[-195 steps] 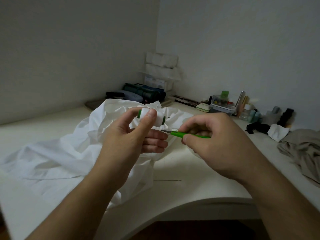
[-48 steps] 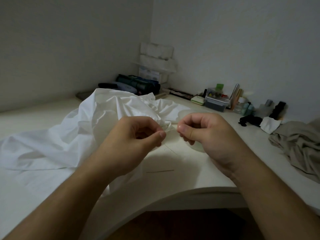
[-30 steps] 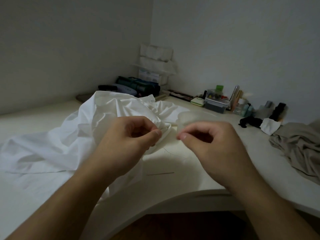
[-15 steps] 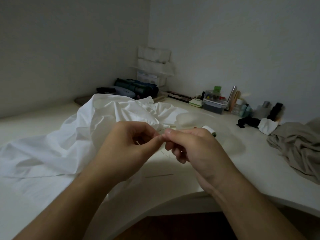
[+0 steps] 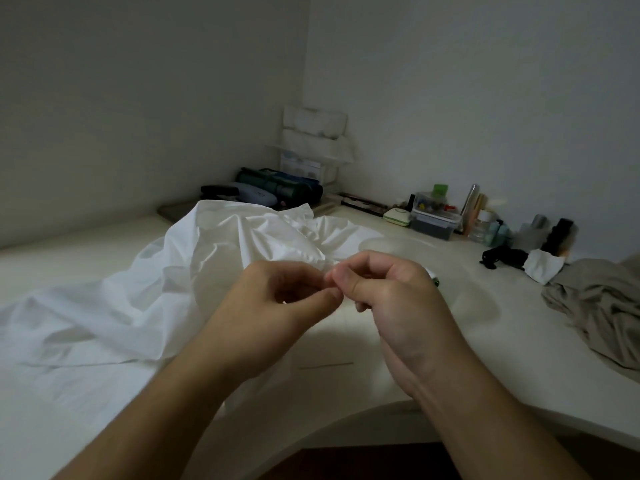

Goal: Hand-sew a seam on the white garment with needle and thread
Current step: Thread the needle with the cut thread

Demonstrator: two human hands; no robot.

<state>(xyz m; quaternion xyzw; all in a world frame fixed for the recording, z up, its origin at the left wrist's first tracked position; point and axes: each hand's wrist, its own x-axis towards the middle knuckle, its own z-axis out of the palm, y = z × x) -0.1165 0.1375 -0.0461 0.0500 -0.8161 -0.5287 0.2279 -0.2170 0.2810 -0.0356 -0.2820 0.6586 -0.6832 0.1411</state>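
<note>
garment (image 5: 145,292), left of the hands: plain white
desk (image 5: 485,341), under the hands: cream-white
cloth (image 5: 602,306), far right of the right hand: grey-beige
rag (image 5: 542,268), right and beyond: white
bundle (image 5: 502,257) beside the rag: black
box lid (image 5: 440,189), beyond the right hand: bright green
rolled case (image 5: 280,188), beyond the left hand: dark green and blue

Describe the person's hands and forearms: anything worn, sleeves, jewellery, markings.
Both forearms are bare to the bottom edge of the frame, with no sleeves in view. The left hand and right hand wear no gloves, rings, watch or bracelet that the dim head view shows. No markings visible.
</note>
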